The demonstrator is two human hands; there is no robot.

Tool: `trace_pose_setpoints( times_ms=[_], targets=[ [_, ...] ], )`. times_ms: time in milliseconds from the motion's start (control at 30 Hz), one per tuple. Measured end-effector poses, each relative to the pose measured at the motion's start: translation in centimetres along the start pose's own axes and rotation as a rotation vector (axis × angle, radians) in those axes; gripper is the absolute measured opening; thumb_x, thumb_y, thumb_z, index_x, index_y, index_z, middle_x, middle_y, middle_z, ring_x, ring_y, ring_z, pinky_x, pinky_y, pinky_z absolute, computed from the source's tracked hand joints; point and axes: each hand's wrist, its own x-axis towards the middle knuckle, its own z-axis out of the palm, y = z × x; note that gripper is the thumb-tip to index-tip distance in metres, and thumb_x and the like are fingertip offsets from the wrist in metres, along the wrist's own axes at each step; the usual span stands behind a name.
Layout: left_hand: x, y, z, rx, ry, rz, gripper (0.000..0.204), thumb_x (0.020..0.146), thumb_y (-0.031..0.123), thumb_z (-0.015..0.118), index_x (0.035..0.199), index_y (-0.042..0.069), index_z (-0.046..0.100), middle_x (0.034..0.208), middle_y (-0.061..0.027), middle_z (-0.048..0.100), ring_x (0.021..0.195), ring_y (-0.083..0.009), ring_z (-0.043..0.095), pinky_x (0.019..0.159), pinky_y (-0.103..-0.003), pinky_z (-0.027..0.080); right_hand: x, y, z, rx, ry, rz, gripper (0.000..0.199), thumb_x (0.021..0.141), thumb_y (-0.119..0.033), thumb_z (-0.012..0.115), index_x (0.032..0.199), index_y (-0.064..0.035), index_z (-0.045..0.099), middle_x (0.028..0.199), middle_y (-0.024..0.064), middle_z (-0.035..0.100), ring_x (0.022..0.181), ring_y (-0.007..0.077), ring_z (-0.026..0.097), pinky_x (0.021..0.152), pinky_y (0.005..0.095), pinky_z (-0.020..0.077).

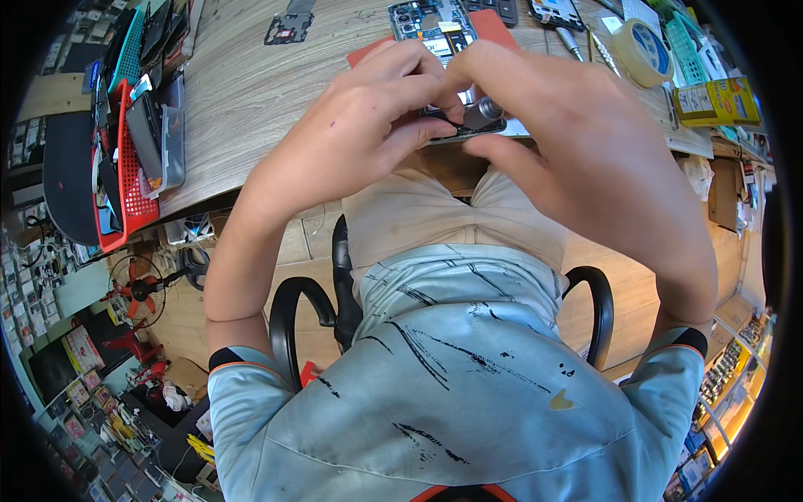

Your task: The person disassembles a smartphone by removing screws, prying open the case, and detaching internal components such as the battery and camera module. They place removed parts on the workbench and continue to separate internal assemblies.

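Note:
An opened phone (435, 23), its circuit board and inner parts bare, lies at the table's front edge on a red mat (495, 29). My left hand (376, 109) is over its near left side, thumb and fingertips pinched together at a thin black piece (458, 128) by the phone's lower end. My right hand (577, 109) arches over the right side with its fingers curled inward and its thumb lower down. Between the hands shows a short silvery cylinder (488, 109); my right fingers hide what they grip.
A loose dark phone frame part (288, 29) lies at the far left. Red (138, 192) and teal baskets stand along the left edge. At the right are a screwdriver (570, 42), a tape roll (644, 52) and a yellow can (718, 102). Chair armrests (297, 309) flank my lap.

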Motion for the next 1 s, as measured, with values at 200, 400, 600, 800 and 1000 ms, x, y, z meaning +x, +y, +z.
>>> trace_pose_setpoints(
  times_ms=[200,400,600,800,1000],
  targets=[
    [0.5,-0.1,0.6,-0.02,-0.001,0.012,0.017,0.091,0.003,0.078,0.107,0.001,0.074,0.104,-0.0113,0.062,0.104,-0.0329,0.063,0.09,-0.043,0.053,-0.4,0.1,0.8,0.041,0.13,-0.057,0.03,0.091,-0.006,0.079,0.117,-0.0065,0.064,0.089,0.0162,0.072,0.082,0.0408,0.069,0.071,0.047,0.0522],
    [0.9,0.2,0.7,0.006,-0.02,0.046,0.015,0.092,0.002,0.078,0.105,0.0,0.071,0.103,-0.0123,0.062,0.103,-0.0341,0.063,0.091,-0.044,0.053,-1.5,0.0,0.7,0.075,0.087,0.004,0.025,0.091,-0.004,0.078,0.113,-0.0053,0.066,0.096,0.0169,0.07,0.085,0.0409,0.067,0.072,0.0468,0.0512],
    [1.2,0.2,0.7,0.037,-0.06,0.07,0.015,0.092,0.003,0.076,0.105,0.0,0.068,0.105,-0.0136,0.062,0.104,-0.0347,0.063,0.09,-0.045,0.053,-2.4,-0.1,0.3,0.057,0.174,-0.021,0.026,0.09,-0.001,0.08,0.113,-0.0025,0.068,0.099,0.0143,0.072,0.085,0.0357,0.071,0.072,0.0425,0.0552],
    [0.6,1.1,1.5,0.307,-0.058,0.164,0.022,0.086,0.005,0.07,0.107,-0.001,0.065,0.104,-0.012,0.06,0.099,-0.0314,0.063,0.087,-0.042,0.055,-4.0,0.1,-1.0,0.039,0.195,0.014,0.028,0.088,0.004,0.082,0.112,0.0014,0.069,0.103,0.0117,0.075,0.087,0.0296,0.075,0.077,0.0366,0.0586],
    [0.3,2.5,2.0,0.563,-0.04,0.228,0.024,0.082,0.005,0.07,0.104,0.001,0.064,0.098,-0.009,0.055,0.096,-0.0242,0.063,0.082,-0.035,0.057,-4.0,0.4,-0.4,0.199,0.388,0.003,0.025,0.089,0.004,0.081,0.11,0.0009,0.069,0.101,0.0111,0.075,0.086,0.0272,0.075,0.079,0.0346,0.0586]
  ],
)
